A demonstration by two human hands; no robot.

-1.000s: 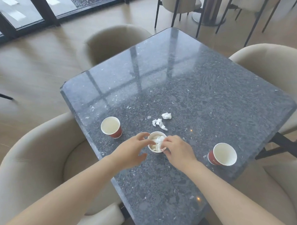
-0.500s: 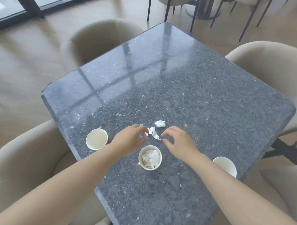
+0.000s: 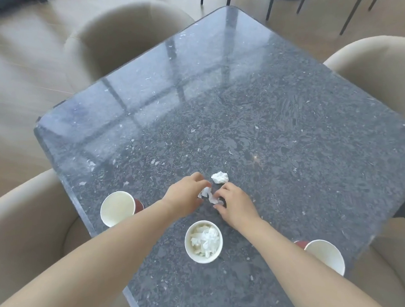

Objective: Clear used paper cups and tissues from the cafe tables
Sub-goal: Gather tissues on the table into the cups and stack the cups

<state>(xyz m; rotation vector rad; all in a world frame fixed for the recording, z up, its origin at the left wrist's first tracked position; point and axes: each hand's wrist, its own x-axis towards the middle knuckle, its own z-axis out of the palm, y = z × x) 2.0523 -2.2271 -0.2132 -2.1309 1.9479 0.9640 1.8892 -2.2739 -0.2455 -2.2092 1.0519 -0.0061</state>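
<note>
- Our right hand (image 3: 237,206) is curled on the tabletop, and its thumb and forefinger pinch the near end of the torn tissue scraps (image 3: 208,195).
- Our left hand (image 3: 185,197) comes in from the other side. Its fingers bend over the far end of the same scraps and touch them, but we cannot tell whether it has hold of them or only rests there.
- The scraps lie flat on the stone between our two hands, white against the dark surface.
- Just beyond our fingertips sits a crumpled tissue ball (image 3: 219,177), close to the scraps but apart from both hands.
- Nearer to us, between our forearms, the middle cup (image 3: 204,260) stands upright with white wadded tissue (image 3: 206,240) inside it.
- The left cup (image 3: 117,208) stands upright near the table's left edge, white inside and red outside, and we see nothing in it.
- The right cup (image 3: 325,257) stands at the near right edge beside our right forearm, with the same white interior and red wall.
- All of this rests on the table (image 3: 265,118), a glossy dark speckled slab with rounded corners.
- Beige padded chairs surround it: one at the far left (image 3: 127,38), one at the right (image 3: 374,71) and one at the near left (image 3: 31,230).
</note>
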